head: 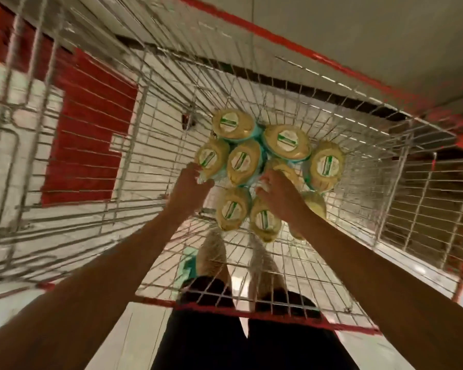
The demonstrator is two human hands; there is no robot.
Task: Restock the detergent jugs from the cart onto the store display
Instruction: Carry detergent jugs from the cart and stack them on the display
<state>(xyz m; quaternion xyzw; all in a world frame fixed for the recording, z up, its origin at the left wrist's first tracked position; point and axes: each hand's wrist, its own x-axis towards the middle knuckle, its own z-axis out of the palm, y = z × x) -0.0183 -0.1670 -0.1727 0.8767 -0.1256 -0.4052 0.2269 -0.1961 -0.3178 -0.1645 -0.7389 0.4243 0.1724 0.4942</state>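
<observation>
jugs: smooth yellow plastic under the fingers | labels: pale, paper-like | cart: shiny bare metal wire around the fingers

Jugs clustered in cart; left hand at cluster's left edge, right hand mid-cluster.

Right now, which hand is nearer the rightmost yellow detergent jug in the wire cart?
Right. The right hand sits just beside the rightmost yellow jug; the left hand is across the cluster, at the leftmost jug.
</observation>
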